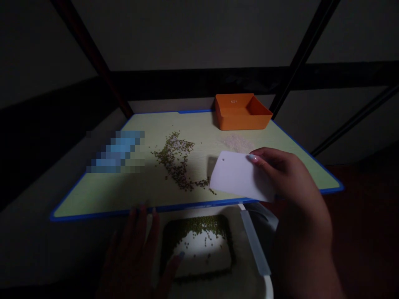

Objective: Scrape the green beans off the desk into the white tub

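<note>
A white flat plastic scraper (238, 174) with a small hole in one corner is pinched in my right hand (283, 174), thumb on its near face. It is tilted over the front right of the board, its left edge beside a thin trail of scattered small green and dark beans (179, 160). Below the board's front edge is a white plastic container (249, 270) with more green beans (202, 224) in it, mostly along the far side. My left hand (134, 253) grips the container's left side, thumb over the rim; it lies in shadow.
The pale yellow-green board (102, 191) has a blue edge. An orange open box (245, 120) stands at its back right. In front of the box lies a patch of small pale grains (238, 143). A blurred blue item (116, 151) is on the left. Dark panels rise behind.
</note>
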Tool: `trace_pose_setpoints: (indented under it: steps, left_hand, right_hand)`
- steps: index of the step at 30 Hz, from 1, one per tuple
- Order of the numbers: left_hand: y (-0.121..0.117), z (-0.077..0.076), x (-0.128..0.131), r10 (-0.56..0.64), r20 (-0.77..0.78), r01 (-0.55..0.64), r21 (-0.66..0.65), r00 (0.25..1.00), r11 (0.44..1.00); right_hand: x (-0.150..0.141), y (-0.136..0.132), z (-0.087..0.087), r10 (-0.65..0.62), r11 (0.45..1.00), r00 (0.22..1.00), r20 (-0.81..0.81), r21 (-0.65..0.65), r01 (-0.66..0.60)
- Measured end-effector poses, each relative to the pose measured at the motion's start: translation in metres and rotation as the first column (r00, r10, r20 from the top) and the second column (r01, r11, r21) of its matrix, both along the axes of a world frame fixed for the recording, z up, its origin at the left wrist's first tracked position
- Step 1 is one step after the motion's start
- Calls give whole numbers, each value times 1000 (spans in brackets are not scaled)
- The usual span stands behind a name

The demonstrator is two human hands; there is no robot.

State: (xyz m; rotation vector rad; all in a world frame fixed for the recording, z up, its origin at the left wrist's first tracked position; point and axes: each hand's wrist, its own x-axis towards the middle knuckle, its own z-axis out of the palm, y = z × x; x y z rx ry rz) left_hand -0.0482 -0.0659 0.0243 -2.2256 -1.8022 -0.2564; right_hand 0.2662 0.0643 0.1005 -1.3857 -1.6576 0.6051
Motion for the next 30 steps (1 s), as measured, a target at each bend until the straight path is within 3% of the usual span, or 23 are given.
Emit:
trace_pose_setpoints:
  steps: [6,23,30]
  left_hand:
    - [1,-2,-9,-10,-123,11,12,992,1000]
    - [3,-5,-12,-5,-45,4,-19,999,1000]
    - [2,-7,-14,-14,-91,12,-17,996,1000]
  right_hand:
    - [-1,0,-1,5,1000,1000,20,-22,-4]
    - [-1,1,-1,-1,999,1000,-14,-47,1]
    - [-1,1,-1,0,999,1000,-15,-42,0]
